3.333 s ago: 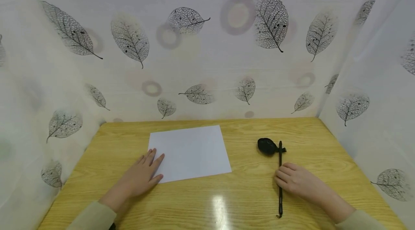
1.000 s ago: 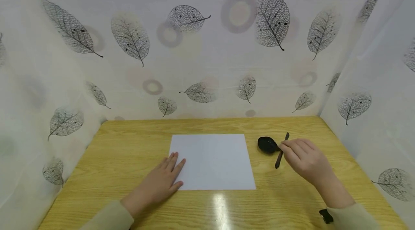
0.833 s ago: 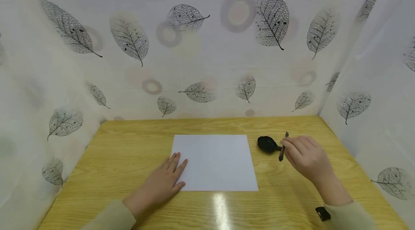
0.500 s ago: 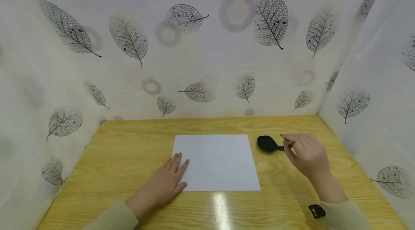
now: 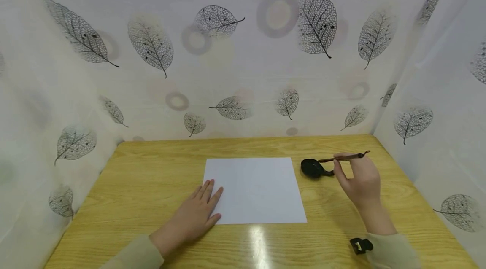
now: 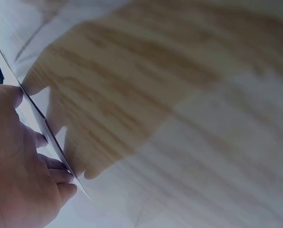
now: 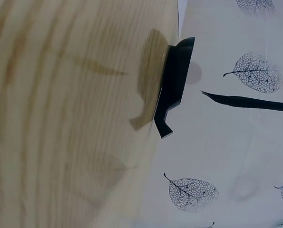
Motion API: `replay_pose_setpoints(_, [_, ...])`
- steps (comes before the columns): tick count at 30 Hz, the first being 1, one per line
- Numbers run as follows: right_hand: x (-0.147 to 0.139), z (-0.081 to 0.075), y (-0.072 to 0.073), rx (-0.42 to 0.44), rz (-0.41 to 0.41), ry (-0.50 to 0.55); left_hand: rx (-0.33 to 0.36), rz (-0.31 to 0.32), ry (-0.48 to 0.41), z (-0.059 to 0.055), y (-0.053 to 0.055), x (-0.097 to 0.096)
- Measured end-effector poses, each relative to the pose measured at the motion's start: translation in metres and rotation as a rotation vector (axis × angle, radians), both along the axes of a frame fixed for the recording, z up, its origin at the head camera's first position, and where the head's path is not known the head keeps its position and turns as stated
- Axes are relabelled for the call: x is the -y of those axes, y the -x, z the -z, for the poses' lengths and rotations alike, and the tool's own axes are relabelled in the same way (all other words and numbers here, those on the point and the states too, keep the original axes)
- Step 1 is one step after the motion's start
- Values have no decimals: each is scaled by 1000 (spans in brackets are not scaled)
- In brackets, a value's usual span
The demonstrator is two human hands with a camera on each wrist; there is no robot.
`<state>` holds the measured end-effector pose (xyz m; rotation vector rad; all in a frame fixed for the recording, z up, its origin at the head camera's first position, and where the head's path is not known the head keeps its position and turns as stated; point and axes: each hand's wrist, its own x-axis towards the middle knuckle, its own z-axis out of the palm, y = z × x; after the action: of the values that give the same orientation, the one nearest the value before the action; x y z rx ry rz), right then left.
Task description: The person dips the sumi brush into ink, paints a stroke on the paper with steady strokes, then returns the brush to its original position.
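Note:
My left hand (image 5: 195, 212) rests with spread fingers on the left edge of a white sheet of paper (image 5: 258, 193). In the left wrist view, the fingers (image 6: 17, 156) lie along the sheet's edge. My right hand (image 5: 360, 180) pinches a dark writing brush (image 5: 347, 157) between thumb and fingers, above the table. The brush lies nearly level, its bristle end pointing left. Below that end is a black ink dish (image 5: 312, 169) with a short handle. In the right wrist view, the pointed brush tip (image 7: 217, 97) stands apart from the dish (image 7: 175, 78).
The wood-grain table (image 5: 152, 168) is enclosed at the back and sides by a pale cloth (image 5: 243, 71) printed with leaves. A small black device (image 5: 360, 246) sits at the right sleeve cuff. Light glares off the table's front middle.
My right hand has picked up the brush from across the dish's handle and turned it from upright in view to nearly level, tip left. The paper has shifted right with my left hand.

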<state>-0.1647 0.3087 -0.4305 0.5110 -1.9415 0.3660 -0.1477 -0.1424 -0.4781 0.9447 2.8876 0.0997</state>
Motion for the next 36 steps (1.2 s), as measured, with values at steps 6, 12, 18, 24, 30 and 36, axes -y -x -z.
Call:
replay_pose_setpoints(6, [3,8,1,53,22,130,3,4,-11,-1,0,0])
replay_pose_setpoints(12, [3,16,1,148,64,267,9,3,2,0,0,0])
replay_pose_setpoints(18, [4,19,2,193,86,290,-2,14,5,1,0,1])
replay_pose_setpoints(24, [5,21,0,248,93,312,-3,28,-2,1,1,1])
replay_pose_setpoints(30, [4,22,0,349,192,316,0,26,1,1,1,1])
replay_pose_setpoints(36, [7,19,-1,435,266,377,25,18,3,0,1,1])
